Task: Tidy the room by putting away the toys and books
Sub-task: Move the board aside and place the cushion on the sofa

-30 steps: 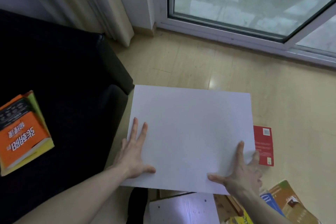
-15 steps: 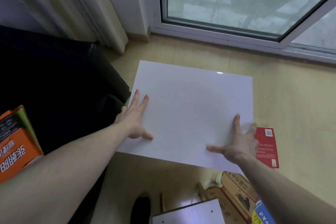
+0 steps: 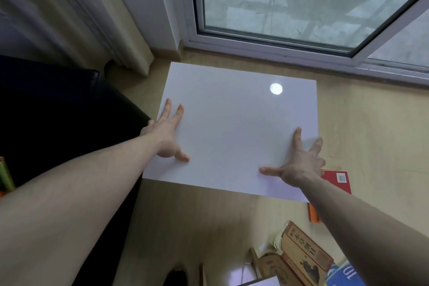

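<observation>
Pressing flat, spread fingers, our left hand [image 3: 168, 137] and right hand [image 3: 299, 162] held the large white rectangular board [image 3: 234, 127] above the wooden floor [image 3: 371, 134] near its window edge; the red book [image 3: 340, 180] and tan books [image 3: 304, 253] lay unsorted, so we judged most tidying undone.

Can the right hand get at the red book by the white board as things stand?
Probably yes: the red book lies just beside the right hand, part under the white board, its outer edge bare. But the hand must leave the board first.
</observation>
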Motion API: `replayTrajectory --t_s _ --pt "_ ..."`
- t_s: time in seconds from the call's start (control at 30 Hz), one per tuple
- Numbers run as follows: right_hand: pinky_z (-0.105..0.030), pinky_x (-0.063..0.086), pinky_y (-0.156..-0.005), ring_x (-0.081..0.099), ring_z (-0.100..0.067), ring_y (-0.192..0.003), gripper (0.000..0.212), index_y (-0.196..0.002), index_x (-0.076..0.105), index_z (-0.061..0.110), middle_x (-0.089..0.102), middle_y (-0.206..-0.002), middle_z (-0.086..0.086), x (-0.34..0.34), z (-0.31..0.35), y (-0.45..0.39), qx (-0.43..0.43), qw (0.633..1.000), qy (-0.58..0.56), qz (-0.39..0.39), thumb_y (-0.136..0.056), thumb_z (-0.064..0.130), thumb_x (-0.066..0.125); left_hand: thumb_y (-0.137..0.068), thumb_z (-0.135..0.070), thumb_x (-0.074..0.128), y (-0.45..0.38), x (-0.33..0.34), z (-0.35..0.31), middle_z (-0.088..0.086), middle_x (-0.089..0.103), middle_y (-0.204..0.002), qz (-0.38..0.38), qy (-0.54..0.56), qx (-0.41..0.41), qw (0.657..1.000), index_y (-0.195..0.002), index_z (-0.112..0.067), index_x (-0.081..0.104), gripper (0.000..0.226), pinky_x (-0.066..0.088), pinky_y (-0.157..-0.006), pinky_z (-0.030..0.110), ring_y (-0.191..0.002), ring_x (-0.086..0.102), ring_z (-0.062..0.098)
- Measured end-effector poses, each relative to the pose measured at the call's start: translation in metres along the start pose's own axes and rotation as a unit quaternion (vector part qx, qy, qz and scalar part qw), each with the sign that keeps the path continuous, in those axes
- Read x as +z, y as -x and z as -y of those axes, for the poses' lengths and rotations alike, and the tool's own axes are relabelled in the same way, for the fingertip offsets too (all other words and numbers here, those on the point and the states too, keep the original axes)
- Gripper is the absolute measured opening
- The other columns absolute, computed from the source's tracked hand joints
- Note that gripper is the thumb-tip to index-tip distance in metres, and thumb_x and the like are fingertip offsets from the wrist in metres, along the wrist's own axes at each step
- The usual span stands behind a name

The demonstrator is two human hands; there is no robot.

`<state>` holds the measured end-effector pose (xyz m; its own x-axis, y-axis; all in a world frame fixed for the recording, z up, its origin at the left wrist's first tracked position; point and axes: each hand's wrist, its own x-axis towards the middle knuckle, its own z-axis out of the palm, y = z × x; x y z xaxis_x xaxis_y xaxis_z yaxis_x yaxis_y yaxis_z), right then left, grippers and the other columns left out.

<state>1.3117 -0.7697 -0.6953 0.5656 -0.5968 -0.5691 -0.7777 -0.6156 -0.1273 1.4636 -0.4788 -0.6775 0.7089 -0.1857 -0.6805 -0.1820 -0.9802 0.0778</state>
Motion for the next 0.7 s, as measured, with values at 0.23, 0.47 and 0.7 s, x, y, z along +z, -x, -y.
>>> replayTrajectory --t_s 0.23,0.47,0.7 --pt "-0.060 0.037 -0.112 0.032 -0.044 -0.138 0.160 -0.148 -0.024 0.058 -0.026 -0.164 -0.003 -0.008 0.016 -0.022 0.012 1.000 0.000 0.000 -0.038 0.075 0.090 -0.064 -0.060 0.091 -0.030 -0.019 -0.003 -0.012 -0.041 -0.161 0.002 -0.020 0.000 1.000 -0.156 -0.046 -0.025 0.149 0.047 -0.106 0.048 -0.154 0.019 0.044" --pt "-0.063 0.029 -0.116 0.032 -0.043 -0.141 0.160 -0.151 -0.021 0.056 -0.025 -0.165 -0.004 -0.016 0.027 -0.038 0.024 1.000 0.002 -0.007 -0.038 0.074 0.091 -0.067 -0.059 0.089 -0.045 -0.036 -0.011 -0.006 -0.039 -0.164 -0.007 -0.045 0.003 0.999 -0.157 -0.042 -0.026 0.147 0.051 -0.101 0.044 -0.155 0.021 0.043" --pt "-0.066 0.026 -0.116 0.025 -0.042 -0.145 0.160 -0.151 -0.022 0.056 -0.027 -0.164 -0.005 -0.019 0.032 -0.050 0.022 1.000 0.002 -0.007 -0.038 0.073 0.091 -0.068 -0.058 0.090 -0.053 -0.049 -0.013 -0.008 -0.040 -0.163 -0.003 -0.044 0.004 0.999 -0.157 -0.042 -0.026 0.147 0.044 -0.109 0.048 -0.154 0.023 0.042"
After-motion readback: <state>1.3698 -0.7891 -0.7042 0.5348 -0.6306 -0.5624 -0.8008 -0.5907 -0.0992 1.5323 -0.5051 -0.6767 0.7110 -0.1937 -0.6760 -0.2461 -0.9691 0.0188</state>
